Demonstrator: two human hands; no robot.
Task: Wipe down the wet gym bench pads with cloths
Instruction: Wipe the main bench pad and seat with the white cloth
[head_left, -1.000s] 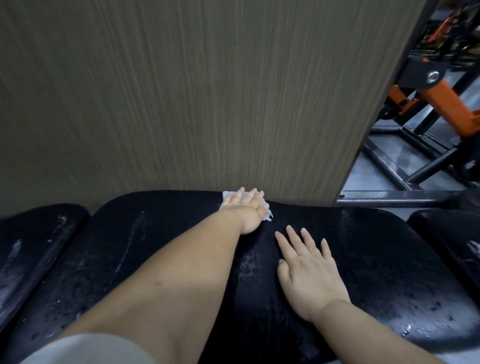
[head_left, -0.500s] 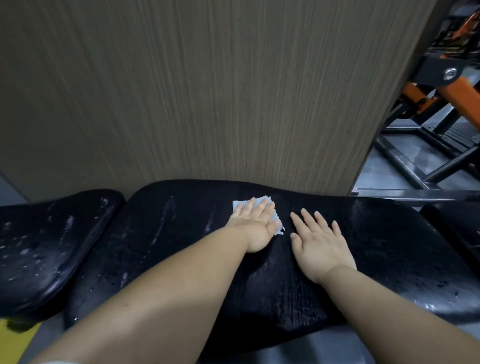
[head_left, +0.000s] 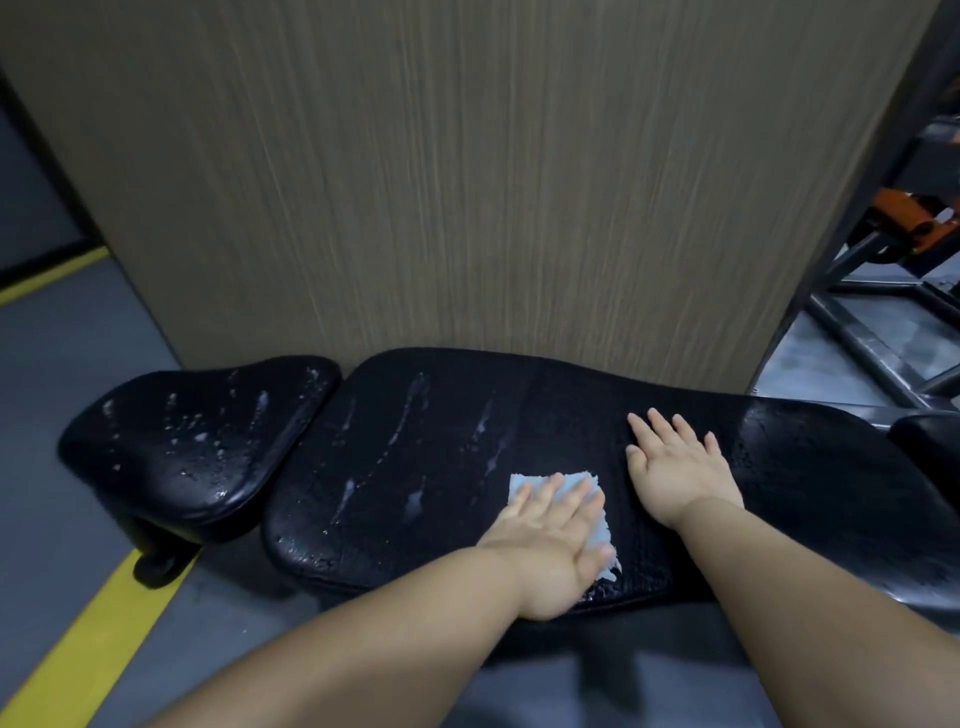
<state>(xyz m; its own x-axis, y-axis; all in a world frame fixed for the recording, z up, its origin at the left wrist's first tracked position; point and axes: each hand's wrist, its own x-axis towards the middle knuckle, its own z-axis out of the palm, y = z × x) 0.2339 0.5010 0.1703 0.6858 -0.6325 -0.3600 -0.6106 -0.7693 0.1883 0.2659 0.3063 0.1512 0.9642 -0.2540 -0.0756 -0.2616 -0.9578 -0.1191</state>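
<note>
The left hand (head_left: 550, 535) lies flat on a pale blue cloth (head_left: 522, 482). Its fingers are straight and close together, the grip spread out rather than closed round anything, and it presses the cloth onto the long black pad (head_left: 415, 467) of the bench near the front edge. The cloth's far corners and its frayed right side show past the fingers. The right hand (head_left: 675, 467) rests palm down on the same pad, just right of the cloth and nearer the back edge, fingers apart, grip holding nothing. Streaks and drops of water lie on the pad left of the cloth. The smaller seat pad (head_left: 197, 441) at the bench's left end is beaded with drops. A wood-grain panel (head_left: 467, 182) stands against the back edge. What seems to be a small wheel (head_left: 156, 566) sits under the seat pad, beside a yellow floor line (head_left: 93, 639)
</note>
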